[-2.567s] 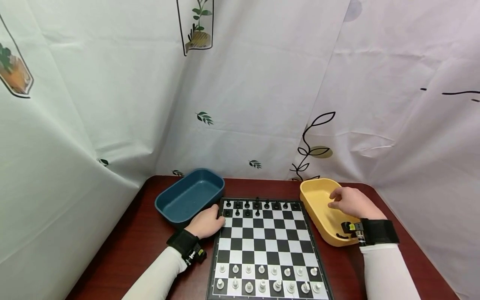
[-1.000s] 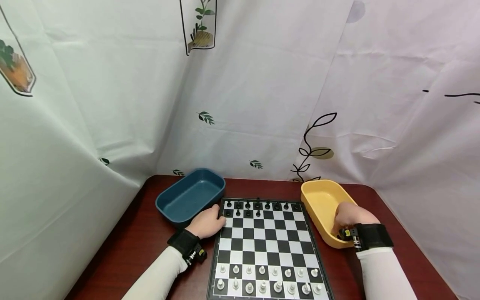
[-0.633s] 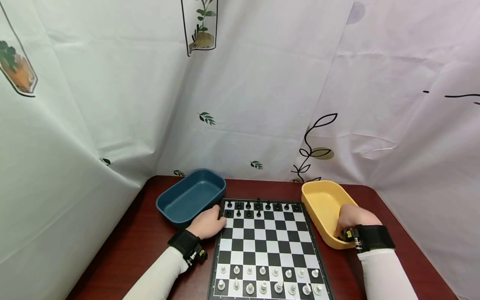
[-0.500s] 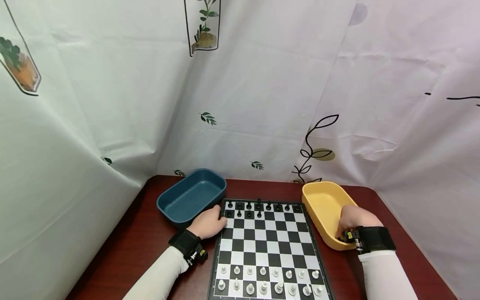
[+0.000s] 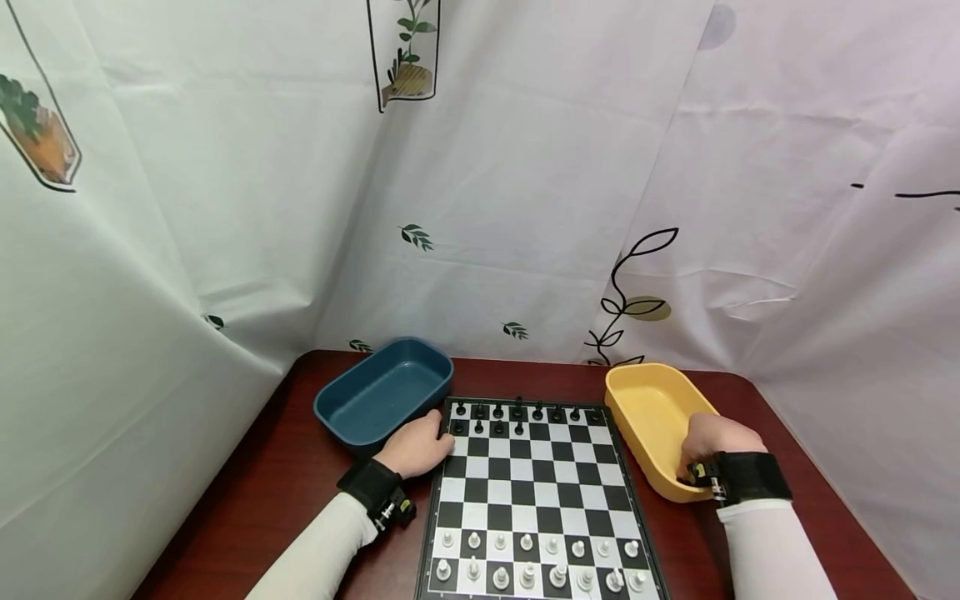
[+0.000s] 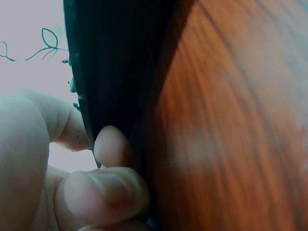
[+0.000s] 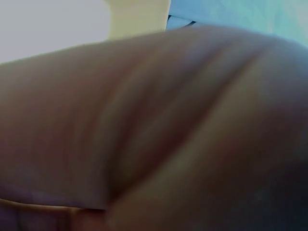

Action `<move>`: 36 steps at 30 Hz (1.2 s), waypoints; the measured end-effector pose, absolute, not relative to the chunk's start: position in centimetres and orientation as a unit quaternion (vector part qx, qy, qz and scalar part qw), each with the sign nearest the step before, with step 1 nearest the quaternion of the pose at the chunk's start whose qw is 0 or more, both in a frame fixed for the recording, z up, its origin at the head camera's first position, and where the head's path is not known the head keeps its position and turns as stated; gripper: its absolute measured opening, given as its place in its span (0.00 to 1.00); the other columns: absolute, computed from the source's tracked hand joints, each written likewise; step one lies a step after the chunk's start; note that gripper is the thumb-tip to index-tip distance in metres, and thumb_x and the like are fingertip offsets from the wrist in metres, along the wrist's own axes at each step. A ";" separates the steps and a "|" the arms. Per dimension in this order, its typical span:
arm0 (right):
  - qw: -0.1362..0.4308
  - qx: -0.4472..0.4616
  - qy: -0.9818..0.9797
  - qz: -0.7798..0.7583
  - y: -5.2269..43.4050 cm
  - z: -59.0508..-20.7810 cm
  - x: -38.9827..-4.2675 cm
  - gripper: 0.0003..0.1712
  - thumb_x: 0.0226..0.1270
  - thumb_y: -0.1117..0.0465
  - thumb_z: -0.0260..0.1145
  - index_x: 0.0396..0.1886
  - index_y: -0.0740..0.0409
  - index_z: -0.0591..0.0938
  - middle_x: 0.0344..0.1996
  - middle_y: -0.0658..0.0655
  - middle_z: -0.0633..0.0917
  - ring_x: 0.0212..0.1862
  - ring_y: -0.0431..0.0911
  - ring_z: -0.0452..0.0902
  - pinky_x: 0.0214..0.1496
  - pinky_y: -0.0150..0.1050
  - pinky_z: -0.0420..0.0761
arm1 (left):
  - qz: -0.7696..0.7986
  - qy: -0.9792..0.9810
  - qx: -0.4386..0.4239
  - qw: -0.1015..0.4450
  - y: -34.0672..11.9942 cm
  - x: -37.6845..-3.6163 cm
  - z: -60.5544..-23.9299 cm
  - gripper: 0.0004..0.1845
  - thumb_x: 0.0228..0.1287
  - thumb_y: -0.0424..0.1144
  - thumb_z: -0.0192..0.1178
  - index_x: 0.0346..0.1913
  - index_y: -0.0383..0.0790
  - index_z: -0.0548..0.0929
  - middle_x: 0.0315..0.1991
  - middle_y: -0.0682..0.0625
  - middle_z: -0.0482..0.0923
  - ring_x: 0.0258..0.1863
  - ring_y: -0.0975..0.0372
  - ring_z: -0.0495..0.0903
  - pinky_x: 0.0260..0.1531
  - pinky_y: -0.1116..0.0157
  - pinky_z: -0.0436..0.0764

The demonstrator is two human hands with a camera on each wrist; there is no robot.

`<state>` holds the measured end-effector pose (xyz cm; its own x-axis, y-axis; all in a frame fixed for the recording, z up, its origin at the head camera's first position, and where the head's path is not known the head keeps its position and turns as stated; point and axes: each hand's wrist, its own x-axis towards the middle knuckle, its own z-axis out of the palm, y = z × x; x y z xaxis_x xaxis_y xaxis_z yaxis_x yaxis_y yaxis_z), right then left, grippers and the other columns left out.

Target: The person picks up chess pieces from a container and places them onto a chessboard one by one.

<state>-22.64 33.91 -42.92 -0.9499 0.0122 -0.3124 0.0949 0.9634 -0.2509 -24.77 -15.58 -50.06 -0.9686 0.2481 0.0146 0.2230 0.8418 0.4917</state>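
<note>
Setting black pieces on a chessboard (image 5: pixel 536 492). The right hand (image 5: pixel 708 442) reaches into the near end of the yellow tray (image 5: pixel 645 400), at the board's right edge; whether it grips a piece cannot be told, as its fingers are hidden. The left hand (image 5: pixel 416 446) pinches the board's far-left edge, fingers (image 6: pixel 103 192) curled. Next, probably, a lift over the tray rim to the vacant squares of the second black rank (image 5: pixel 562 431); mid-board lies open.

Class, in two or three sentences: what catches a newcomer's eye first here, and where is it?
The chessboard sits mid-table, black pieces far, white pieces near. A blue tray lies at its far left corner and a yellow tray at its right. The left hand holds the board's edge; the right hand dips into the yellow tray.
</note>
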 end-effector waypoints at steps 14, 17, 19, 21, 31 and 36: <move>0.143 -0.083 0.971 -0.173 33.0 -44.1 -23.4 0.11 0.40 0.70 0.73 0.12 0.52 0.81 0.12 0.44 0.70 0.19 0.41 0.65 0.25 0.36 0.66 | 0.257 0.959 0.119 0.031 -15.5 -24.9 -50.4 0.20 0.75 0.46 0.59 0.58 0.33 0.82 0.42 0.45 0.84 0.35 0.57 0.80 0.42 0.52 0.81; 0.157 -0.100 0.964 -0.189 32.7 -44.2 -23.5 0.12 0.41 0.72 0.71 0.11 0.51 0.81 0.11 0.43 0.70 0.18 0.40 0.64 0.24 0.35 0.63 | 0.255 0.959 0.118 0.030 -15.5 -24.8 -50.2 0.22 0.76 0.46 0.58 0.60 0.32 0.82 0.44 0.44 0.85 0.37 0.57 0.81 0.43 0.52 0.82; 0.162 -0.109 0.961 -0.196 32.6 -44.2 -23.7 0.12 0.41 0.72 0.70 0.12 0.50 0.81 0.12 0.43 0.71 0.18 0.39 0.64 0.24 0.34 0.63 | 0.254 0.960 0.119 0.028 -15.5 -24.8 -50.1 0.22 0.76 0.46 0.58 0.61 0.31 0.82 0.45 0.43 0.85 0.38 0.57 0.82 0.44 0.51 0.82; 0.168 -0.111 0.959 -0.201 32.5 -44.2 -23.8 0.12 0.40 0.71 0.70 0.12 0.50 0.82 0.12 0.43 0.72 0.18 0.39 0.64 0.24 0.35 0.62 | 0.253 0.959 0.121 0.028 -15.5 -24.8 -50.2 0.23 0.76 0.46 0.58 0.61 0.31 0.82 0.45 0.42 0.85 0.38 0.56 0.82 0.44 0.51 0.82; 0.177 -0.107 0.956 -0.208 32.0 -43.6 -23.7 0.09 0.41 0.69 0.70 0.14 0.50 0.83 0.13 0.44 0.72 0.18 0.39 0.63 0.24 0.35 0.62 | 0.251 0.960 0.119 0.027 -15.6 -25.2 -50.7 0.21 0.75 0.46 0.59 0.60 0.32 0.82 0.45 0.43 0.85 0.38 0.57 0.82 0.44 0.51 0.83; 0.181 -0.115 0.952 -0.218 31.8 -43.5 -23.5 0.11 0.40 0.71 0.67 0.13 0.49 0.80 0.13 0.43 0.70 0.19 0.39 0.61 0.24 0.35 0.61 | 0.253 0.959 0.123 0.028 -15.6 -25.2 -50.7 0.22 0.75 0.46 0.60 0.60 0.32 0.82 0.45 0.43 0.85 0.39 0.56 0.83 0.44 0.51 0.83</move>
